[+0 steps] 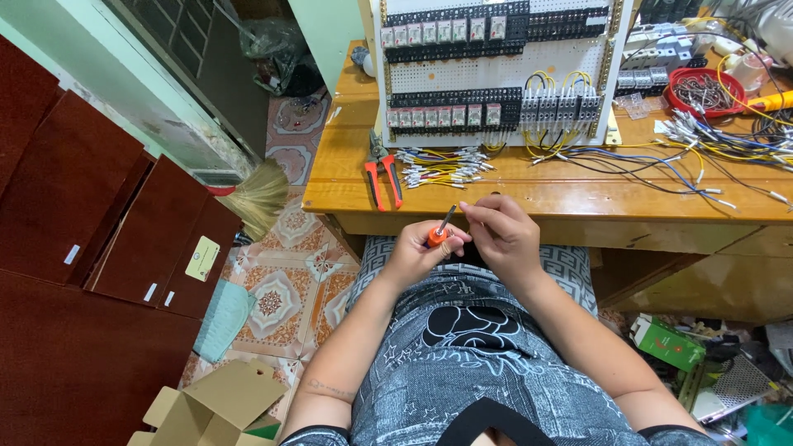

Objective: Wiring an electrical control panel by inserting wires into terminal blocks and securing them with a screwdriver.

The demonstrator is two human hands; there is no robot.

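Note:
My left hand (pixel 417 254) grips an orange-handled screwdriver (pixel 440 230), its dark shaft pointing up toward the table edge. My right hand (pixel 502 234) is beside it, fingertips pinched near the shaft's tip; whether they hold something small is too fine to see. Both hands hover over my lap, just in front of the wooden table (pixel 529 194). On the table stands a white perforated panel (pixel 496 70) with rows of relays and terminal blocks wired in yellow and blue.
Red-handled pliers (pixel 382 175) and a bundle of short yellow and white wires (pixel 442 167) lie by the panel. Loose wires (pixel 702 149) and a red tray (pixel 702 91) are at right. Dark red cabinets (pixel 91 223), a broom (pixel 260 198) and cardboard (pixel 223 405) stand at left.

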